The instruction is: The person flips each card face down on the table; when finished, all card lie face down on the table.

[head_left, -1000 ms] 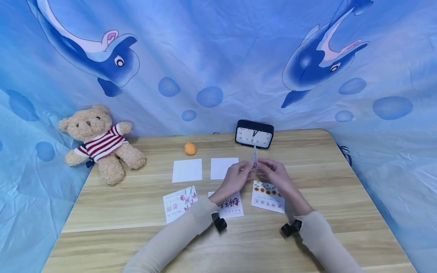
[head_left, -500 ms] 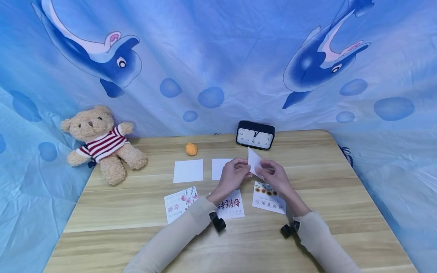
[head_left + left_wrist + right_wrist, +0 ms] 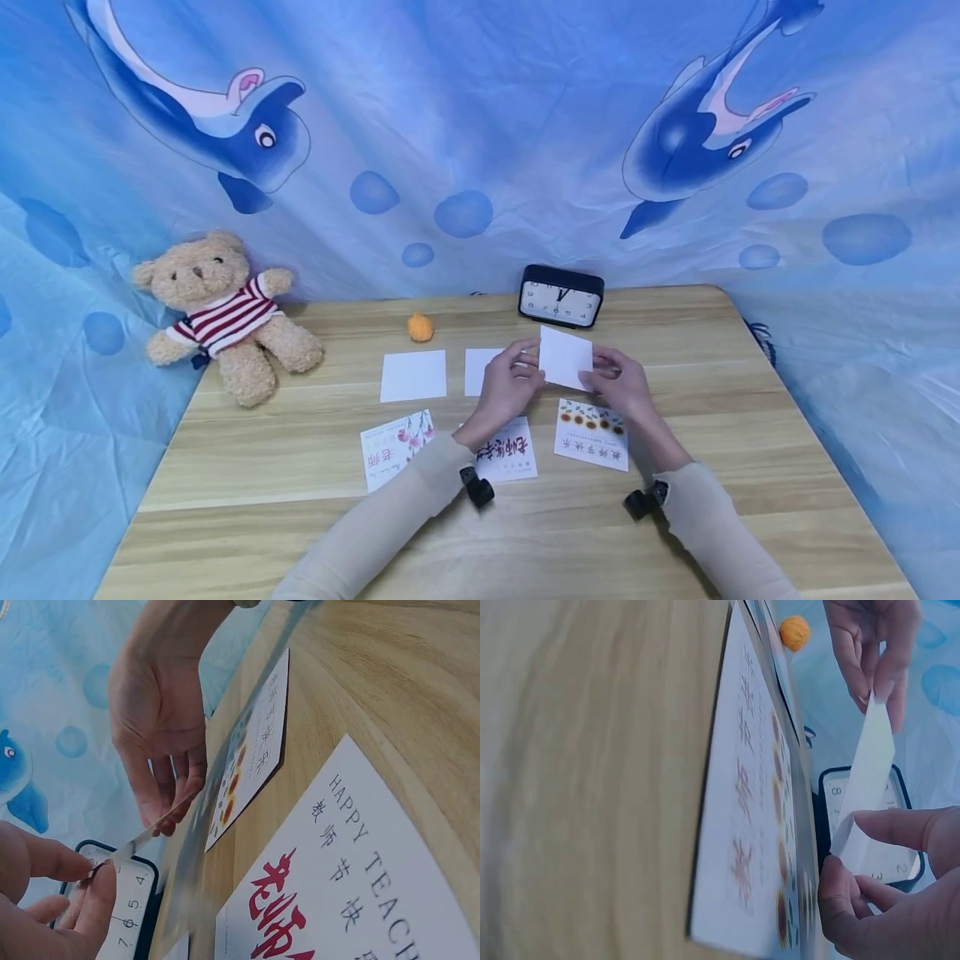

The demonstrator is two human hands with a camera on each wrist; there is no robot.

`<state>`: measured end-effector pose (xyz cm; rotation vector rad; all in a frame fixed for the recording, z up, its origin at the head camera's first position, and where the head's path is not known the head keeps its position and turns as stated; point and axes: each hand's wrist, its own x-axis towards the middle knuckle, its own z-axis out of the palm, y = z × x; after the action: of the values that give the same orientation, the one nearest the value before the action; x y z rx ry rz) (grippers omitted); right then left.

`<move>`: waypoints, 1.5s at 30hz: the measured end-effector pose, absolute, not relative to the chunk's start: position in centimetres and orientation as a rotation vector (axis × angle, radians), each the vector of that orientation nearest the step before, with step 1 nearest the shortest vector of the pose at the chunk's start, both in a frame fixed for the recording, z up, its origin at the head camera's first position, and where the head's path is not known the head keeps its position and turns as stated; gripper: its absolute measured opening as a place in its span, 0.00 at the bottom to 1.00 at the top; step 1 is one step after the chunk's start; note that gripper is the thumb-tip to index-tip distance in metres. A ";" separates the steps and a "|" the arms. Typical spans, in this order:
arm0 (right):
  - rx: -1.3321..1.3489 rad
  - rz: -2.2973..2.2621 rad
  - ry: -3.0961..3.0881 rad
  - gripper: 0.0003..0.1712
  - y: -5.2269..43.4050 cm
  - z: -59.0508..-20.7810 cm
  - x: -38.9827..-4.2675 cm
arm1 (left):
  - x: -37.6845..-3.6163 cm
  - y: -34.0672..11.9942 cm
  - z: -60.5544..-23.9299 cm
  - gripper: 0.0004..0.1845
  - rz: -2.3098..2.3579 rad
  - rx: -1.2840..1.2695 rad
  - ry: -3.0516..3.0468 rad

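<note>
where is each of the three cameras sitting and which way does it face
Head: worn on the head, facing forward and down over the table; shows both sleeved arms, left hand and right hand pinching a white card.
Left wrist: low by the tabletop, facing the right hand and clock; left fingers show.
Right wrist: low, facing the left hand; right fingers show.
Shared: both wrist views see the white card and the clock.

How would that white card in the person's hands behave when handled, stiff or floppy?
Probably fairly stiff: the white card stays flat, pinched only at its edges by the left hand and right hand. Likely very light. Seen edge-on it looks thin, so it may bend.
</note>
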<state>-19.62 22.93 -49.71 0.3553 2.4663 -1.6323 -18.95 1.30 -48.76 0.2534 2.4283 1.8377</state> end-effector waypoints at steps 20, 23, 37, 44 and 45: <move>0.302 -1.492 2.604 0.37 25.4 -50.0 -20.4 | -20.3 2.4 -49.8 0.31 1.514 0.294 2.548; 0.287 -1.474 2.618 0.36 25.6 -50.0 -20.6 | -20.6 2.6 -50.0 0.31 1.497 0.291 2.546; 0.227 -1.265 2.648 0.37 26.5 -49.8 -20.8 | -21.3 3.3 -50.1 0.32 1.408 0.286 2.552; 0.258 -1.270 2.631 0.39 26.5 -49.8 -20.7 | -21.5 3.4 -49.9 0.31 1.370 0.276 2.572; 0.258 -1.278 2.628 0.40 26.4 -49.8 -20.7 | -21.5 3.3 -49.9 0.32 1.367 0.274 2.575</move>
<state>-20.72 26.43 -49.82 0.2580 2.6276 -1.2780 -21.52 3.34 -49.89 0.2742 2.5751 1.3672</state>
